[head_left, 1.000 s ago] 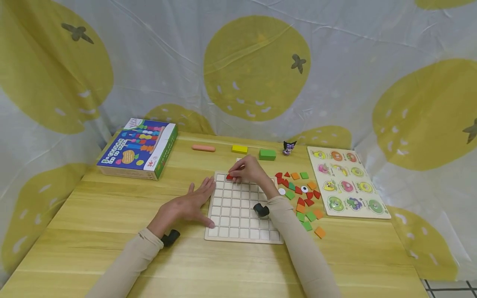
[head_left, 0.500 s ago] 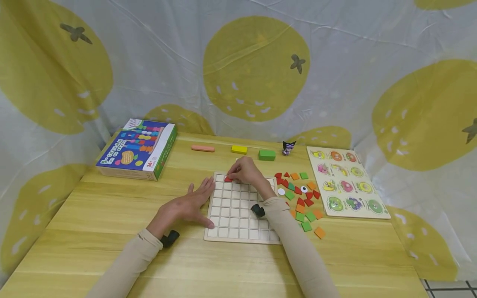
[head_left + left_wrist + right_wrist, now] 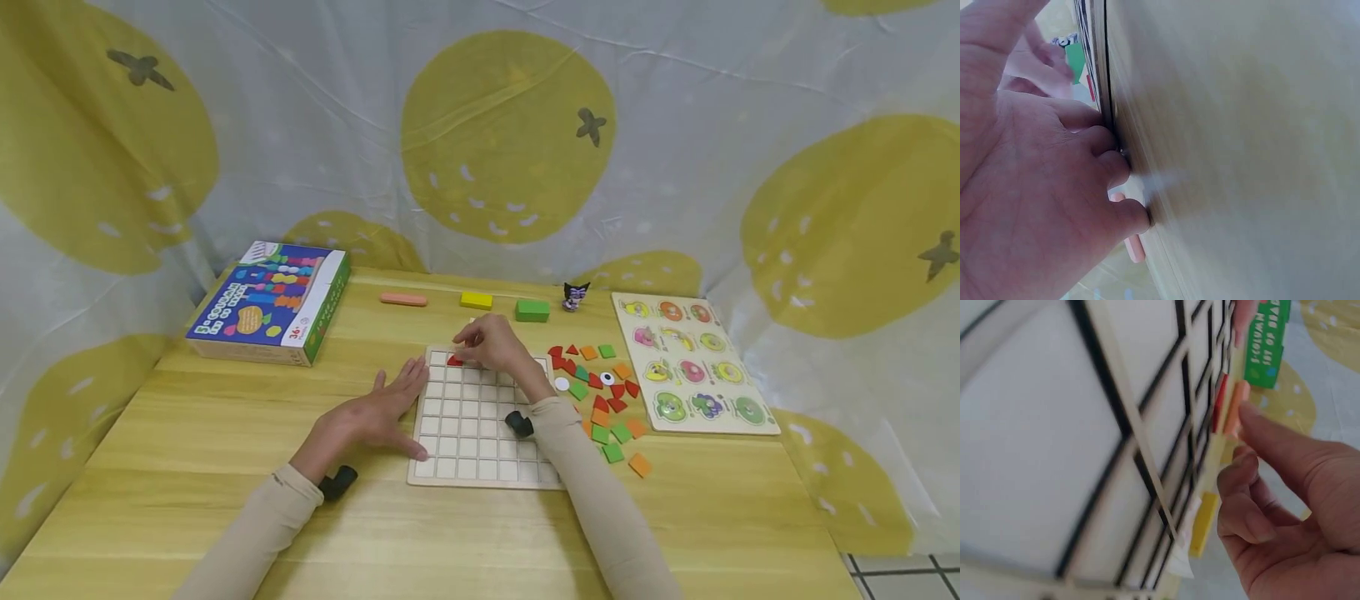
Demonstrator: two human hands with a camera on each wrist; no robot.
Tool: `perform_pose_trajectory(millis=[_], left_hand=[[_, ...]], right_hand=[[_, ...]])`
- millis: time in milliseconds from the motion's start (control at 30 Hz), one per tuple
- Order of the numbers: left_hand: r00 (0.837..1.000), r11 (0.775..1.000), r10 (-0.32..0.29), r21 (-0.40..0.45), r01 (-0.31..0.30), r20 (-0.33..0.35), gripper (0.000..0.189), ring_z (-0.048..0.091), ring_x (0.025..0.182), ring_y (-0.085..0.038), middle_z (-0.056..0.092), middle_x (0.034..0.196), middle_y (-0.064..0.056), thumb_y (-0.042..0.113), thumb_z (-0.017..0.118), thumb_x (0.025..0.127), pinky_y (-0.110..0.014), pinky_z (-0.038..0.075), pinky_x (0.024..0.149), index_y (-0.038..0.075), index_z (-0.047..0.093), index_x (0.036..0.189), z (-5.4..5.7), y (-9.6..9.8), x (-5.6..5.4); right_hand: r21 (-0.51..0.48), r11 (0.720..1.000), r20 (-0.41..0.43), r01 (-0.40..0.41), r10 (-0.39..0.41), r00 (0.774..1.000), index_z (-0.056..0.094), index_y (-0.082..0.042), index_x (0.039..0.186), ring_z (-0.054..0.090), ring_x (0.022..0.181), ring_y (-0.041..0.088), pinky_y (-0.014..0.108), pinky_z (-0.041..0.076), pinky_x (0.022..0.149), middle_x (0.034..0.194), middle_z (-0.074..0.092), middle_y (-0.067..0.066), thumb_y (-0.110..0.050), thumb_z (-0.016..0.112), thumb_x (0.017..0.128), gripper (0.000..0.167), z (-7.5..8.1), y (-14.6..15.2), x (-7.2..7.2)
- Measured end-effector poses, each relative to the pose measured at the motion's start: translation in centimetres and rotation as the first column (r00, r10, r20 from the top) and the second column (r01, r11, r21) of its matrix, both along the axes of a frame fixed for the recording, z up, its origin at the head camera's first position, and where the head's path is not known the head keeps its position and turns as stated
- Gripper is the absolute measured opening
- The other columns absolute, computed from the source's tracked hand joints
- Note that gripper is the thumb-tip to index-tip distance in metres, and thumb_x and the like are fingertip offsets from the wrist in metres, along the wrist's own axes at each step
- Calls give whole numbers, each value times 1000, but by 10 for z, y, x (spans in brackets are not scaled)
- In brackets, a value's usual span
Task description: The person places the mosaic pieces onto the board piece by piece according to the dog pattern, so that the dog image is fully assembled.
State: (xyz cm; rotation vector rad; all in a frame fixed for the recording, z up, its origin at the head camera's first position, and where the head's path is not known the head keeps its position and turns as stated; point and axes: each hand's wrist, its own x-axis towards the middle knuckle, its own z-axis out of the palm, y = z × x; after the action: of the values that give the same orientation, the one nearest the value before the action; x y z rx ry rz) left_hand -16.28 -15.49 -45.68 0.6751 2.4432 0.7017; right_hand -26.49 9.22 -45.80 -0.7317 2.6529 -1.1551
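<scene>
My left grip (image 3: 375,412) rests on the table (image 3: 135,467) against the left edge of a gridded wooden board (image 3: 468,427), thumb and fingers spread wide and clasping nothing. My right grip (image 3: 491,343) reaches across the board to its far left part, digits bent, the tips apart with nothing visible between them. Just beside those tips, a red piece (image 3: 454,360) sits at the second cell from the left in the farthest row; whether it lies fully flat there I cannot tell. To the right of the board, loose pieces (image 3: 613,452) in red, orange and green are scattered about, among them a white disc (image 3: 562,384) and an eye disc (image 3: 607,379). A fruit puzzle (image 3: 727,417) lies beyond them at the right. Along the back, from left to right, stand or lie a blue-topped box (image 3: 266,300), a pink stick (image 3: 403,299), a yellow block (image 3: 476,300), a green block (image 3: 532,311) and a small dark-eared figurine (image 3: 575,296). A fruit-print curtain (image 3: 330,108) hangs behind the table.
</scene>
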Motion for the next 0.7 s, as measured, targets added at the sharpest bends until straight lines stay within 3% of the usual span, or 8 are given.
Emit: perform_pose_trajectory(millis=[200,333,500,700], left_hand=[[1000,1000,-11,18,11,6,133,-11,166,-39,-9,179,-22,45,93,84,-68,-10,129,-6,5,170,0,4,0],[1000,1000,-6,15,6,12,133,-11,166,-39,-10,179,-21,45,93,84,-67,-10,129,-5,4,170,0,4,0],[1000,1000,5,5,-5,9,132,-10,166,-39,-9,180,-21,46,92,85,-67,-9,129,-5,5,170,1,1,0],[1000,1000,-6,19,6,1,130,-10,166,-41,-8,180,-22,45,92,86,-69,-8,129,-6,6,170,1,-1,2]], right_hand=[[-59,998,-89,-28,23,996,82,-1,117,71,84,22,32,58,74,97,78,8,-12,82,97,23,25,62,12],[-74,997,-119,37,-46,992,83,-5,117,72,85,22,33,59,73,98,78,7,-14,82,98,20,34,115,19],[-59,988,-90,141,-146,985,81,-1,118,73,84,28,28,57,68,99,79,12,-11,81,98,23,25,162,22],[37,969,-59,244,-241,969,81,5,115,71,86,31,31,56,72,99,79,17,-6,82,96,22,7,187,17]])
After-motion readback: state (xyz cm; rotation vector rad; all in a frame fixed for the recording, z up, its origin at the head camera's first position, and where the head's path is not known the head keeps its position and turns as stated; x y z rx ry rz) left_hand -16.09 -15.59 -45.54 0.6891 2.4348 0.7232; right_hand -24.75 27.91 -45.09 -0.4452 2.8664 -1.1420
